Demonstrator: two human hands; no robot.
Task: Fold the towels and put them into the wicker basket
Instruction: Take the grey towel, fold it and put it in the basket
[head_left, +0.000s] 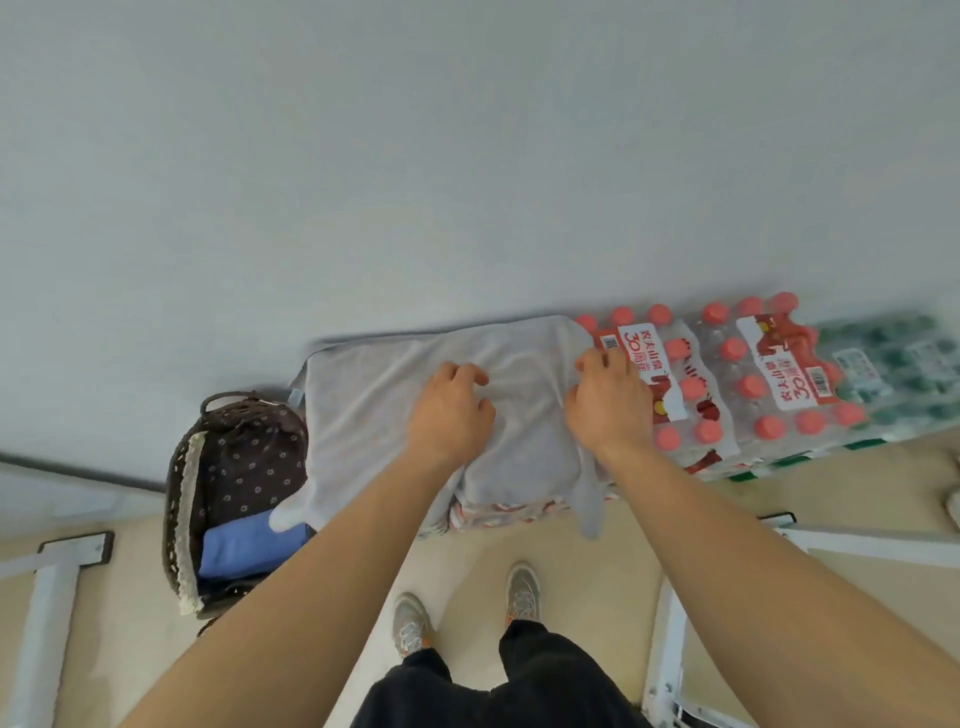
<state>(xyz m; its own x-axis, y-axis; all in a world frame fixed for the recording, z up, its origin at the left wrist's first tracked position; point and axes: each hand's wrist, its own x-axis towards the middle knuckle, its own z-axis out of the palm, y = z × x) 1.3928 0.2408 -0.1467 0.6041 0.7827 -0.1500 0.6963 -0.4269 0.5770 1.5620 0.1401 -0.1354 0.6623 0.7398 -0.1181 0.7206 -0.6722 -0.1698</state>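
Left hand: fingers pinched grey towel
Right hand: fingers gripped its edge
Wicker basket: held blue towel

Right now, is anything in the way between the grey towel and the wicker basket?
Nothing visible. The grey towel, spread over the bottle packs, lies right beside the open-topped wicker basket, and one corner hangs over it. A folded blue towel takes up only the basket's near end.
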